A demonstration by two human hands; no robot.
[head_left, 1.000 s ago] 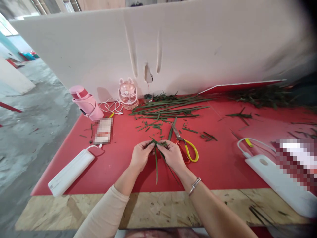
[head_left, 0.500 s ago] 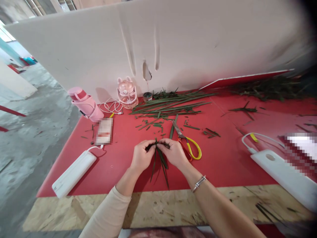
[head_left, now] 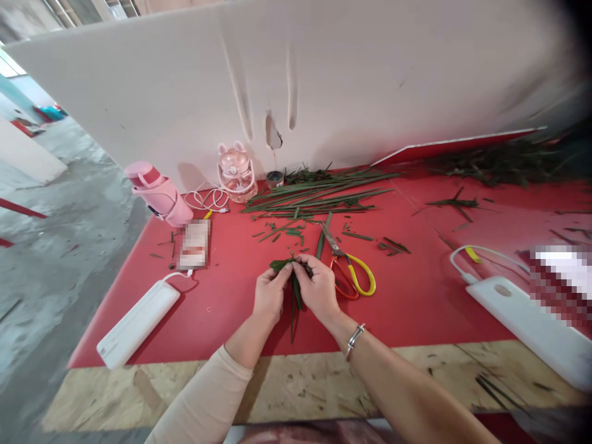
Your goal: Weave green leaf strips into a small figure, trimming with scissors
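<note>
1. The green leaf strips (head_left: 293,295) sit just above the red counter (head_left: 217,311), near its front edge. Their folded top is pinched between both hands and their loose ends hang toward the person.
2. The left hand (head_left: 269,297) has its grip clenched on the left side of the fold, thumb and fingertips pressed on the leaf.
3. The right hand (head_left: 320,288), a bracelet at its wrist, grips the right side, touching the left hand's fingertips.
4. Yellow-and-orange-handled scissors (head_left: 350,272) lie just beside the right hand.
5. Farther back lies a pile of long leaves (head_left: 319,194), and a white power bank (head_left: 134,324) lies well to the left.
</note>
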